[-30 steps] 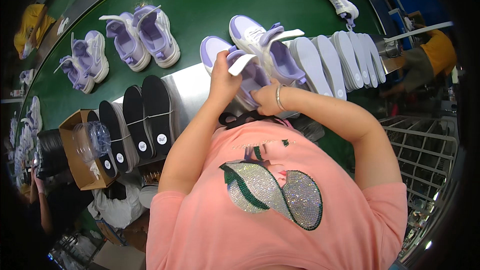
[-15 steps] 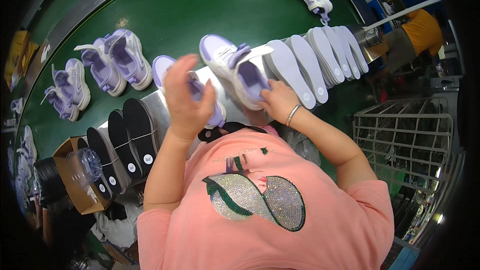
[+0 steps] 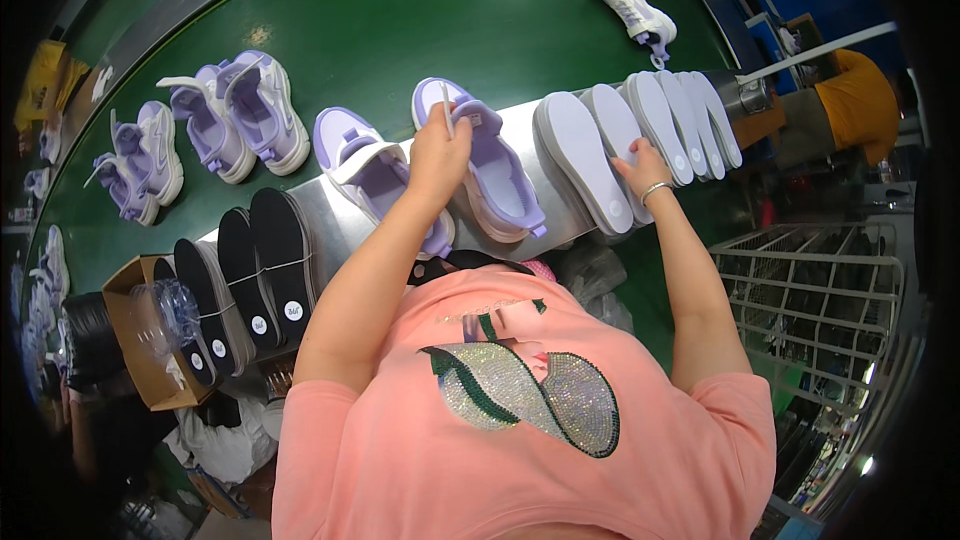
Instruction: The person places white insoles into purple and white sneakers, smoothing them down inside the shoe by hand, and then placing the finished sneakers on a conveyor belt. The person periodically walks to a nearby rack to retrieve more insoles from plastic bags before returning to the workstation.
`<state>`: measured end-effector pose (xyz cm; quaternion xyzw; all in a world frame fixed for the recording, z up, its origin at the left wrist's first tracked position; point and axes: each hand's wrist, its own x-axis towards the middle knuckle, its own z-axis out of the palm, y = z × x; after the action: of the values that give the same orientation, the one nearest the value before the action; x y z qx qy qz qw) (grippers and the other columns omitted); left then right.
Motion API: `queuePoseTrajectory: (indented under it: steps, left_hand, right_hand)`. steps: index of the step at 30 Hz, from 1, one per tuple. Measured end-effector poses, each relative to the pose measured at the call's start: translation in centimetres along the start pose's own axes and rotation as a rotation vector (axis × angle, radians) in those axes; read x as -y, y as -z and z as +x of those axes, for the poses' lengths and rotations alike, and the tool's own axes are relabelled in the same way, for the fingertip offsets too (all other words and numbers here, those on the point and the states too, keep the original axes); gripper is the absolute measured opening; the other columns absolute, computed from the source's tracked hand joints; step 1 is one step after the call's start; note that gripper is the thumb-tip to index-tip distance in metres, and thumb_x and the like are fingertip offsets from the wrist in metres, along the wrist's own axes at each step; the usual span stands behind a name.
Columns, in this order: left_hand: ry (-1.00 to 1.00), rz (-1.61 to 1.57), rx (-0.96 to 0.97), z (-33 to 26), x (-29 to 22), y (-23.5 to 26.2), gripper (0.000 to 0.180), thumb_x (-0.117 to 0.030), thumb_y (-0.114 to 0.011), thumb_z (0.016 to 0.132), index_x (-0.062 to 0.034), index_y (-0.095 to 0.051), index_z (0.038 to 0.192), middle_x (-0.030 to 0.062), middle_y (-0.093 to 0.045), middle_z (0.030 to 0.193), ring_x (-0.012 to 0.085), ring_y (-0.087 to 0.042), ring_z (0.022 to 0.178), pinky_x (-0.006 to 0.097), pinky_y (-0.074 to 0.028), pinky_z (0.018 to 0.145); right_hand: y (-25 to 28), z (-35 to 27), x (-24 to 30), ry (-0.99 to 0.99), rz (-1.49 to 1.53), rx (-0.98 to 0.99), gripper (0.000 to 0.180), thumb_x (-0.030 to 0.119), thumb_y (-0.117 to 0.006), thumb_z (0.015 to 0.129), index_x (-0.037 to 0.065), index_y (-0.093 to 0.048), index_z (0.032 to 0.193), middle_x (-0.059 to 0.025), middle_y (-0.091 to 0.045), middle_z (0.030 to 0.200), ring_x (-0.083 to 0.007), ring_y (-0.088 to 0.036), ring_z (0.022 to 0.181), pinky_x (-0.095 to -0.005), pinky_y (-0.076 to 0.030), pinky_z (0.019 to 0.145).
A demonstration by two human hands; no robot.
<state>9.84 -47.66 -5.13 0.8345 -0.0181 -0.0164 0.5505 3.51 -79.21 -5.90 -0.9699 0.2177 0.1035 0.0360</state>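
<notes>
My left hand (image 3: 440, 158) is closed on the tongue of a lavender and white sneaker (image 3: 503, 180). The sneaker rests on the metal edge in front of me, its opening toward me and a lavender lining visible inside. Beside it on the left lies another sneaker of the same kind (image 3: 365, 165), its tongue pulled up. My right hand (image 3: 646, 168), with a bracelet at the wrist, pinches the edge of a pale grey insole (image 3: 612, 120) in the row on the right. A thicker stack of pale insoles (image 3: 575, 145) lies between that hand and the sneaker.
More sneakers (image 3: 262, 115) stand in pairs on the green belt (image 3: 400, 20). Bundles of black insoles (image 3: 280, 260) and a cardboard box (image 3: 150, 390) with clear plastic lie at left. A wire rack (image 3: 810, 270) stands at right. A person in orange (image 3: 858, 110) is beyond it.
My right hand has left the sneaker's heel and moved right to the insoles. My left hand has come over from the left sneaker and taken hold of the other sneaker's tongue.
</notes>
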Motion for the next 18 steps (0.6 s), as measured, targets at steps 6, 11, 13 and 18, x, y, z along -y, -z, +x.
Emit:
queuePoseTrajectory:
  steps: [6,11,13,18]
  left_hand:
    - [0.037,0.116,0.016,-0.2,-0.6,-0.4,0.030,-0.024,-0.050,0.079,0.0007,-0.052,0.096,0.0214,-0.059,0.076,0.0354,-0.058,0.073,0.039,-0.044,0.067]
    - [-0.006,0.209,-0.031,-0.5,-0.9,-0.9,0.024,-0.021,-0.051,0.079,0.0001,-0.053,0.090,0.0231,-0.057,0.069,0.0390,-0.056,0.067,0.043,-0.044,0.062]
    - [-0.026,0.262,-0.016,-0.6,-1.2,-1.1,0.022,-0.020,-0.049,0.079,-0.0010,-0.051,0.090,0.0226,-0.057,0.064,0.0401,-0.056,0.062,0.046,-0.044,0.059]
    - [-0.047,0.254,0.023,-2.1,-2.1,-1.6,0.020,-0.018,-0.049,0.079,-0.0007,-0.049,0.089,0.0242,-0.056,0.066,0.0408,-0.055,0.063,0.047,-0.043,0.058]
  right_hand:
    - [3.8,-1.1,1.0,0.045,-0.020,-0.192,0.025,0.030,-0.060,0.073,0.006,-0.056,0.080,-0.0099,-0.059,0.081,-0.0236,-0.057,0.075,-0.0351,-0.043,0.064]
    - [11.3,-6.3,6.9,0.021,1.096,0.582,0.021,0.022,-0.057,0.077,0.001,-0.058,0.072,0.0023,-0.050,0.061,-0.0061,-0.047,0.059,-0.0212,-0.038,0.053]
    - [11.0,-7.9,8.6,0.138,0.974,0.813,0.022,0.022,-0.057,0.075,0.001,-0.059,0.070,0.0005,-0.052,0.061,-0.0076,-0.046,0.056,-0.0225,-0.038,0.052]
    - [6.6,-7.5,12.6,0.510,0.303,0.524,0.021,0.021,-0.054,0.070,0.001,-0.061,0.066,-0.0091,-0.057,0.064,-0.0190,-0.055,0.062,-0.0307,-0.043,0.055]
